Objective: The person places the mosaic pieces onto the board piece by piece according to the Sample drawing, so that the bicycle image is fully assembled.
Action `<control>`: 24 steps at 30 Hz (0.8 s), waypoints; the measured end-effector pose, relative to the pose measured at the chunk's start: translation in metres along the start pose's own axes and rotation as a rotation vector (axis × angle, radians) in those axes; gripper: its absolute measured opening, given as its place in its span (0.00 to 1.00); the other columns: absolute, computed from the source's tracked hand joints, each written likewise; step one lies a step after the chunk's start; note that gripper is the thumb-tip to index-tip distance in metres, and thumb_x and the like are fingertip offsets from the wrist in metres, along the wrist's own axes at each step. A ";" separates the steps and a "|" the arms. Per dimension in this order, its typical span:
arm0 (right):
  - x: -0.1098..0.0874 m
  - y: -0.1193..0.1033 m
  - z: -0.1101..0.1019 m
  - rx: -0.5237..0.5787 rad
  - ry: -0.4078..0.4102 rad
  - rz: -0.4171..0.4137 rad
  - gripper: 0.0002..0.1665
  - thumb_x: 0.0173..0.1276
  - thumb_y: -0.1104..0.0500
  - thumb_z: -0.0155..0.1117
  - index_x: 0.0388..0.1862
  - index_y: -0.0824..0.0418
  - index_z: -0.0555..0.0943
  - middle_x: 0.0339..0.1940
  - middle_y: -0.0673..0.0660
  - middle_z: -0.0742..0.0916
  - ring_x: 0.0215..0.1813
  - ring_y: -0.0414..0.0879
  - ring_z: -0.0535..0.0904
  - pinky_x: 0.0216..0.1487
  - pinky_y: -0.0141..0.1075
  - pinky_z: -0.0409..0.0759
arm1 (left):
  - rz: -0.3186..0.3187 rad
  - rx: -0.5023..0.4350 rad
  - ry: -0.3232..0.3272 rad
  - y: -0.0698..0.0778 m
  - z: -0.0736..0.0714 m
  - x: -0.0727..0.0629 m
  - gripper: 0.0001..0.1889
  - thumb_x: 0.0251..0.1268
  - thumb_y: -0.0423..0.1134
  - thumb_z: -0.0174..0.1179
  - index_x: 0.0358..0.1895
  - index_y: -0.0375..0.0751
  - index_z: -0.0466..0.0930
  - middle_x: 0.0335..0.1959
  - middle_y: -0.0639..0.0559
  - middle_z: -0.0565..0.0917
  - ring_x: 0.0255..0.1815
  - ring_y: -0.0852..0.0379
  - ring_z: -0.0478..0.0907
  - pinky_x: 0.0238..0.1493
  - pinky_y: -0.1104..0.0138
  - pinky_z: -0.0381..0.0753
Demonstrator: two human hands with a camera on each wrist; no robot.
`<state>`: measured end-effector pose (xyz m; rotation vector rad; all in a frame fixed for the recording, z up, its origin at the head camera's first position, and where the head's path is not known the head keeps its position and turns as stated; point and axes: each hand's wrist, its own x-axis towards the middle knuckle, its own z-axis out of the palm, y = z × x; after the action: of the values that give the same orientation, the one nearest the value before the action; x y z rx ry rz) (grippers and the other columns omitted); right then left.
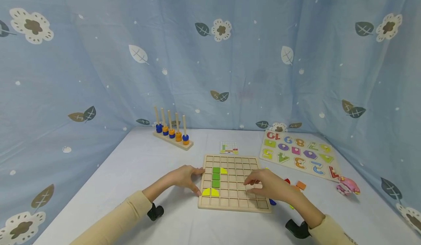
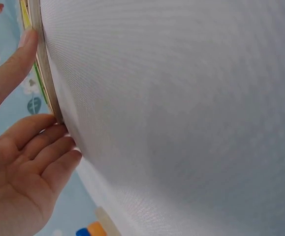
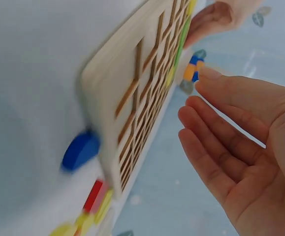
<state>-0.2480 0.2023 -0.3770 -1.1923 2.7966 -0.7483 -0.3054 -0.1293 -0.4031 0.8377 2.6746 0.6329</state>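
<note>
A wooden grid board (image 1: 234,202) lies on the white table between both hands. On its left part sit a column of green squares (image 1: 215,177), a yellow piece (image 1: 223,170) beside the top one, and two yellow quarter-round pieces (image 1: 211,192) lower down. My left hand (image 1: 185,176) rests at the board's left edge, thumb and fingers spread apart along the side. Over the right half of the board hovers my right hand (image 1: 268,184). Its fingers are loosely bent, and the right wrist view shows nothing between the thumb and fingertips.
Loose pieces lie right of the board, among them an orange one (image 1: 300,185) and a blue one (image 3: 80,151). A pattern card (image 1: 228,148) is behind the board. Farther back stand a peg stacker (image 1: 172,139) with rings, a number puzzle (image 1: 297,156) and a pink toy (image 1: 348,185).
</note>
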 end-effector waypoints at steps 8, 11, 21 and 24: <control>-0.033 0.015 -0.015 -0.019 0.028 0.029 0.11 0.61 0.63 0.70 0.44 0.62 0.84 0.39 0.52 0.86 0.38 0.42 0.80 0.38 0.36 0.82 | -0.004 -0.006 -0.013 0.002 0.000 0.000 0.46 0.41 0.48 0.78 0.68 0.38 0.69 0.69 0.43 0.68 0.69 0.42 0.64 0.67 0.52 0.65; -0.044 0.023 -0.018 -0.028 0.028 0.065 0.12 0.60 0.62 0.71 0.43 0.61 0.85 0.39 0.50 0.86 0.38 0.40 0.80 0.37 0.35 0.82 | -0.007 -0.007 -0.014 0.003 -0.001 0.000 0.46 0.41 0.48 0.78 0.68 0.38 0.69 0.69 0.43 0.68 0.70 0.42 0.64 0.67 0.51 0.65; -0.077 0.039 -0.019 0.025 -0.014 0.205 0.11 0.56 0.63 0.73 0.40 0.58 0.85 0.37 0.46 0.85 0.36 0.38 0.78 0.37 0.35 0.82 | -0.010 0.000 -0.010 0.002 0.000 -0.001 0.46 0.41 0.48 0.78 0.68 0.38 0.69 0.69 0.43 0.68 0.69 0.42 0.64 0.67 0.51 0.64; -0.085 0.041 -0.019 0.017 -0.006 0.218 0.10 0.55 0.62 0.74 0.37 0.56 0.85 0.35 0.45 0.85 0.34 0.37 0.78 0.36 0.34 0.82 | -0.013 0.000 -0.011 0.002 0.000 0.000 0.46 0.41 0.48 0.78 0.68 0.39 0.69 0.69 0.43 0.68 0.70 0.42 0.63 0.67 0.52 0.64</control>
<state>-0.2192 0.2930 -0.3926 -0.8653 2.8460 -0.7474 -0.3045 -0.1282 -0.4021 0.8208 2.6678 0.6240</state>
